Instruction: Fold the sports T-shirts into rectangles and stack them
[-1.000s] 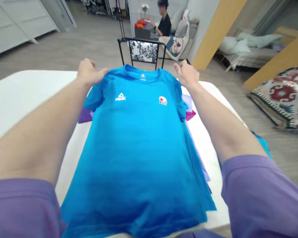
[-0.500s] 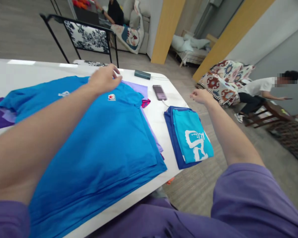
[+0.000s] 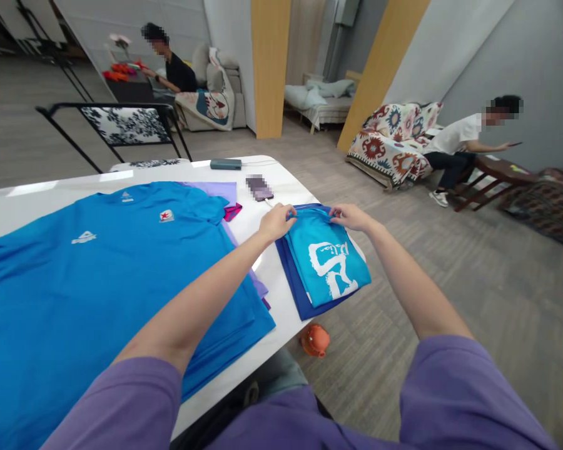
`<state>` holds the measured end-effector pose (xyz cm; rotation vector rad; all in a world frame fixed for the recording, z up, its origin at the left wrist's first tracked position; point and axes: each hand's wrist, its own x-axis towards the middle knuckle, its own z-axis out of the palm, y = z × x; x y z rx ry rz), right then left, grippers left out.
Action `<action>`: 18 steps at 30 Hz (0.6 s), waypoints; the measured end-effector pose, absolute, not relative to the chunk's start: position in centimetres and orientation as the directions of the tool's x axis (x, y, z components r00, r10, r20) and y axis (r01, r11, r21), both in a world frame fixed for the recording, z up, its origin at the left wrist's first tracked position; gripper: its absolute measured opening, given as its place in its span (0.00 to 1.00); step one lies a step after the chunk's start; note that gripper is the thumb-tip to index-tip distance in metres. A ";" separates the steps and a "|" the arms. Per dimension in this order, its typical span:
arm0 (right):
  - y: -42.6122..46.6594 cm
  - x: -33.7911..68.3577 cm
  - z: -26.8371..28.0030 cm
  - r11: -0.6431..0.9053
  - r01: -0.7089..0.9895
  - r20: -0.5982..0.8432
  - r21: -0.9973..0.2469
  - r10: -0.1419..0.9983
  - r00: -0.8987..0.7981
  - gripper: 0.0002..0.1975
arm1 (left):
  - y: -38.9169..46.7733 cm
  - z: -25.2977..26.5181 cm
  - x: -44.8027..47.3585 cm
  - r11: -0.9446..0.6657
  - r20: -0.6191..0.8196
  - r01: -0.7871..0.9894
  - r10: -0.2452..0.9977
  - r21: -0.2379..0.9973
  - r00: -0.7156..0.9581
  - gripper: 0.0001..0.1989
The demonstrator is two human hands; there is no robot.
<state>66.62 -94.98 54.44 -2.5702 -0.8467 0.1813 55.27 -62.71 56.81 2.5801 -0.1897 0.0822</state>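
Head view, turquoise garment (image 3: 329, 257), folded, white-lettered

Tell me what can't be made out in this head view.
All in the head view:
- Blue fabric T-shirt with chest logos: its near left part is cut off by the picture's edges.
- Flat lilac cloth: mostly covered by that shirt.
- Folded turquoise fabric garment with white lettering: fingers and folds hide how firm a grip the left hand and right hand have.
- Dark rectangular phone: pixelation blurs its screen.
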 end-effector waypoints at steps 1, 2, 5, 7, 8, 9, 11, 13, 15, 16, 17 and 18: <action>-95.9 66.2 54.8 -0.681 0.540 -0.034 -0.494 0.636 0.771 0.18 | -62.3 57.0 54.9 -0.823 0.091 -0.191 -0.169 0.535 0.981 0.14; -96.7 65.9 55.1 -0.649 0.526 -0.087 -0.549 0.671 0.737 0.22 | -61.8 57.1 54.5 -0.804 0.074 -0.224 -0.220 0.551 0.973 0.15; -97.5 65.8 55.1 -0.644 0.480 -0.110 -0.596 0.657 0.746 0.30 | -60.6 57.3 54.3 -0.777 0.014 -0.236 -0.281 0.583 0.960 0.22; -96.5 66.3 54.4 -0.671 0.503 0.013 -0.545 0.594 0.805 0.29 | -60.5 56.9 54.8 -0.794 0.016 -0.176 -0.206 0.581 0.979 0.25; -95.7 66.6 53.9 -0.681 0.519 0.059 -0.516 0.576 0.815 0.28 | -60.6 56.6 55.3 -0.806 0.029 -0.135 -0.145 0.577 0.989 0.27; -94.7 66.9 53.4 -0.691 0.527 0.078 -0.495 0.568 0.819 0.28 | -60.9 56.2 55.8 -0.815 0.043 -0.090 -0.079 0.572 0.996 0.29; -92.8 67.4 52.5 -0.722 0.491 0.043 -0.487 0.541 0.840 0.26 | -61.4 55.5 56.8 -0.822 0.054 -0.001 0.036 0.570 0.998 0.34; -91.5 67.8 52.1 -0.773 0.397 -0.014 -0.495 0.464 0.886 0.21 | -61.9 55.0 57.6 -0.812 0.037 0.062 0.103 0.581 0.994 0.32; -90.9 68.0 52.2 -0.805 0.329 -0.025 -0.494 0.392 0.920 0.15 | -62.2 55.0 58.0 -0.793 0.022 0.093 0.133 0.602 0.991 0.23; -90.9 68.1 52.4 -0.807 0.327 0.002 -0.492 0.375 0.927 0.12 | -62.3 55.1 58.1 -0.781 0.022 0.098 0.142 0.616 0.990 0.20; -91.0 68.1 52.7 -0.797 0.341 0.049 -0.498 0.366 0.929 0.10 | -62.3 55.4 58.1 -0.767 0.024 0.100 0.148 0.633 0.989 0.17; -91.1 68.2 53.2 -0.774 0.361 0.112 -0.520 0.357 0.927 0.08 | -62.4 55.8 58.0 -0.750 0.026 0.099 0.152 0.654 0.988 0.14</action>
